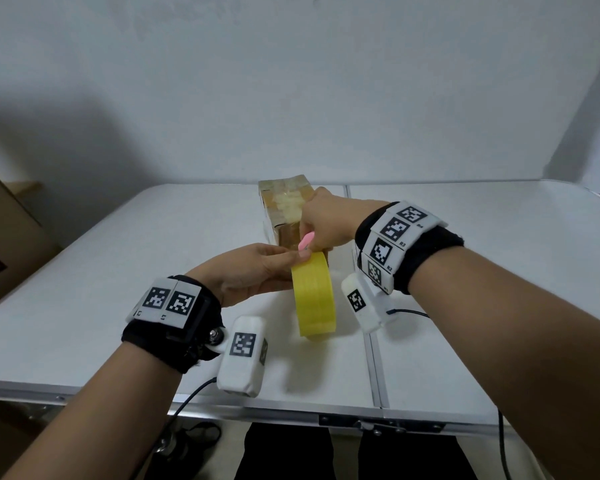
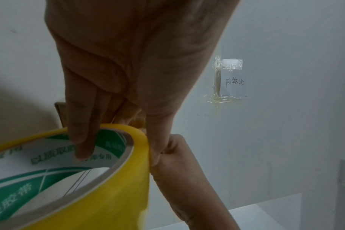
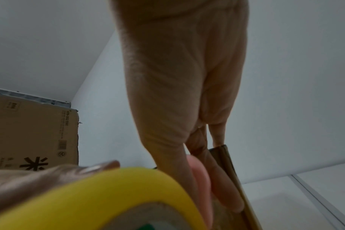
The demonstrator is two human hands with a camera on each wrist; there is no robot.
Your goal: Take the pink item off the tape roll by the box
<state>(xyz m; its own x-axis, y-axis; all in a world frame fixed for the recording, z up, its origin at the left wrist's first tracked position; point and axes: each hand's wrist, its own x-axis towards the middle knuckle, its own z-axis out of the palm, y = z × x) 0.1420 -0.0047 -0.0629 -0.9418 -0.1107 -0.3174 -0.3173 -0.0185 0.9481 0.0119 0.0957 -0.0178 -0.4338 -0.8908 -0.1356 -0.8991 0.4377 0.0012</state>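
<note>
A yellow tape roll (image 1: pixel 314 299) stands on edge over the white table (image 1: pixel 118 271). My left hand (image 1: pixel 284 268) holds its top, with fingers (image 2: pixel 81 140) inside the printed core and the thumb outside on the yellow band (image 2: pixel 118 202). My right hand (image 1: pixel 312 237) is curled round a small pink object (image 1: pixel 305 242), right at the roll's top and touching the left thumb. In the right wrist view the pink object (image 3: pixel 199 174) sits between thumb and fingers, beside the roll (image 3: pixel 108 194). Just behind stands a small cardboard box (image 1: pixel 284 206) wrapped in clear tape, and the right fingers lie against its edge (image 3: pixel 232 171).
A large brown carton (image 1: pixel 0 237) stands off the table's left side. A seam (image 1: pixel 371 341) runs front to back across the folding table. A handwritten paper note (image 2: pixel 234 80) is taped to the wall. Cables (image 1: pixel 187 400) hang over the front edge.
</note>
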